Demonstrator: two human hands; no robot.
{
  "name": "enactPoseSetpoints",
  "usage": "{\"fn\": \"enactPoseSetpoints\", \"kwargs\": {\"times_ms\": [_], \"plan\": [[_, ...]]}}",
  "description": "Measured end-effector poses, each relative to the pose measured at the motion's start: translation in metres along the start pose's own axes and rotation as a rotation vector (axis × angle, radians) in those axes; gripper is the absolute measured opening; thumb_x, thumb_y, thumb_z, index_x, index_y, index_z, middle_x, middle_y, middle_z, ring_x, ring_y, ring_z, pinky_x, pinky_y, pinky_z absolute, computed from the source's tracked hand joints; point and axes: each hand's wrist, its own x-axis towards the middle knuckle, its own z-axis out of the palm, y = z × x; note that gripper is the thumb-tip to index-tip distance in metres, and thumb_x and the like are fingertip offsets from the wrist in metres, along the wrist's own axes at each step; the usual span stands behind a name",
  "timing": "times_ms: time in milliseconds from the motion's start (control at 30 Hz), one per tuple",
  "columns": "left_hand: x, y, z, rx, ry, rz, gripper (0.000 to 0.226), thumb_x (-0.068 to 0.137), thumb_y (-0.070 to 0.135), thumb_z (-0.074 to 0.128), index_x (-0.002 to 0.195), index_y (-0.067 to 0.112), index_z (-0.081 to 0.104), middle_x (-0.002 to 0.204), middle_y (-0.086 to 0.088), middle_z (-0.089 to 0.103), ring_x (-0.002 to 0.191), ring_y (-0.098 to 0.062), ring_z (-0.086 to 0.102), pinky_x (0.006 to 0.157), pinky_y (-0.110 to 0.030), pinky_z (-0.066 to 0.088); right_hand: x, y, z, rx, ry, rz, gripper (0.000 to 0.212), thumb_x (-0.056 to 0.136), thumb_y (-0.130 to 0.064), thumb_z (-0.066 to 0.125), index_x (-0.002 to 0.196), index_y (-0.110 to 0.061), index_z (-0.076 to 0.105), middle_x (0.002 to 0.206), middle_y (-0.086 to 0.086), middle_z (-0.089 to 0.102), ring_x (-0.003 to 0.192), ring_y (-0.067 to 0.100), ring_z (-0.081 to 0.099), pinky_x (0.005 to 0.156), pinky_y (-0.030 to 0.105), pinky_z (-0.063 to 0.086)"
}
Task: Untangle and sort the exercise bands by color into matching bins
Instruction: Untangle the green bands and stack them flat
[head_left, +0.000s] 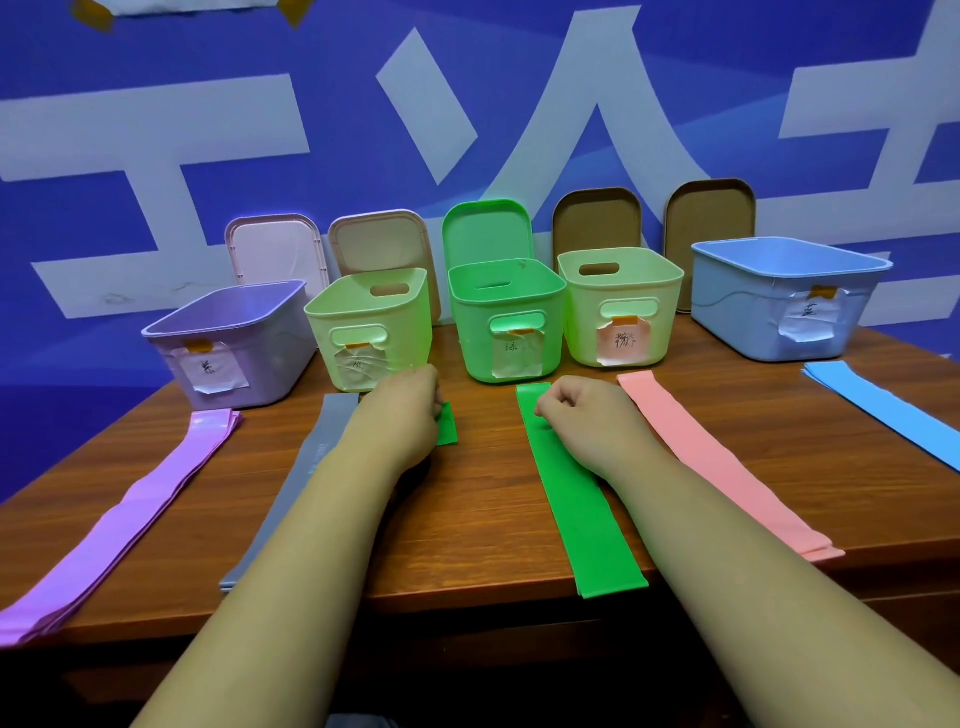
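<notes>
Near edge: both forearms entered from the bottom of the view. Five bands lay flat on the wooden table (483, 499), long axes running near to far and fanning slightly outward: purple band (130, 514), grey band (296, 478), green band (582, 519), pink band (727, 462), blue band (883, 408). The purple band's near end overhung the table edge; the blue band was cut off at the right of the frame.

Mid table: right hand (582, 415) rested on the far end of the green band, fingers curled down onto it. It read as a pinch, though the fingertips were hidden under the knuckles. The rest of that band trailed back toward the person, beside the right forearm. Left hand (402, 415) was clenched round a short green piece (447, 423) that stuck out on its thumb side. Whether this was a second band, folded, could not be told, because the hand covered most of it. The left forearm also crossed over the grey band.

Far: green bin (478, 338) stood open straight ahead, between the two hands and just beyond them. Judgement: both green items need only a short forward lift, and neither hand is clearly nearer. The long band's tail would have to be gathered or it will drag.

The bins' handwritten labels were crumpled and not legible. Bin interiors were not visible from this angle. Lids (485, 234) leaned against the wall behind.
</notes>
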Motion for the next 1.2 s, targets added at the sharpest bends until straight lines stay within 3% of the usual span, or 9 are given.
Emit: {"fn": "enactPoseSetpoints", "kwargs": {"times_ms": [167,333,500,633,833,1033,1200], "plan": [[0.0,0.018,-0.02,-0.178,0.041,0.117,0.016,0.098,0.009,0.064,0.096,0.025,0.061,0.091,0.009,0.061,0.09,-0.018,0.057,0.075,-0.034,0.045,-0.003,-0.001,-0.002,0.024,0.001,-0.046,0.021,0.102,-0.035,0.059,0.092,-0.026,0.075,0.088,0.001,0.074,0.076,0.018,0.065,0.062,0.033,0.047],[0.005,0.048,-0.033,-0.385,0.074,0.225,0.011,0.098,0.015,0.07,0.096,0.025,0.065,0.089,0.013,0.063,0.082,-0.004,0.056,0.067,-0.016,0.038,-0.006,-0.001,-0.001,0.106,-0.06,-0.109,0.017,0.101,-0.039,0.062,0.093,-0.034,0.076,0.086,-0.003,0.073,0.083,0.018,0.07,0.074,0.036,0.055],[0.021,0.075,-0.026,-0.447,0.199,0.164,0.009,0.092,0.019,0.076,0.092,0.024,0.069,0.092,0.009,0.071,0.085,-0.012,0.062,0.074,-0.028,0.046,-0.009,-0.002,-0.004,0.151,-0.048,-0.14,0.031,0.101,-0.041,0.065,0.079,-0.02,0.072,0.074,-0.002,0.068,0.072,0.013,0.064,0.068,0.036,0.052],[0.023,0.081,-0.017,-0.578,0.032,0.145,0.01,0.087,0.022,0.083,0.085,0.025,0.074,0.078,0.007,0.074,0.067,-0.007,0.068,0.069,-0.029,0.057,-0.009,-0.001,-0.004,0.162,-0.089,-0.134,0.032,0.102,-0.05,0.064,0.083,-0.025,0.07,0.078,-0.003,0.067,0.069,0.01,0.061,0.065,0.032,0.049],[0.008,0.068,-0.004,-0.857,-0.119,0.087,0.007,0.097,0.015,0.075,0.093,0.019,0.079,0.081,0.001,0.078,0.065,-0.011,0.067,0.06,-0.025,0.057,-0.004,0.001,-0.004,0.05,-0.092,-0.112,0.033,0.103,-0.053,0.062,0.088,-0.025,0.072,0.082,-0.004,0.066,0.072,0.01,0.057,0.062,0.03,0.039],[0.003,0.06,0.003,-0.982,-0.158,0.046,0.009,0.102,0.013,0.069,0.101,0.016,0.078,0.093,0.0,0.081,0.078,-0.012,0.073,0.064,-0.027,0.061,-0.002,0.003,-0.004,0.038,-0.135,-0.116,0.034,0.101,-0.054,0.064,0.086,-0.025,0.075,0.088,0.002,0.074,0.084,0.024,0.068,0.074,0.04,0.05],[-0.001,0.056,0.005,-1.03,-0.186,0.027,0.01,0.102,0.015,0.068,0.106,0.018,0.078,0.099,0.002,0.081,0.089,-0.013,0.076,0.069,-0.031,0.059,-0.003,0.003,-0.006,0.034,-0.155,-0.12,0.034,0.102,-0.05,0.066,0.082,-0.024,0.077,0.071,-0.006,0.067,0.064,0.012,0.053,0.062,0.033,0.039]]}}
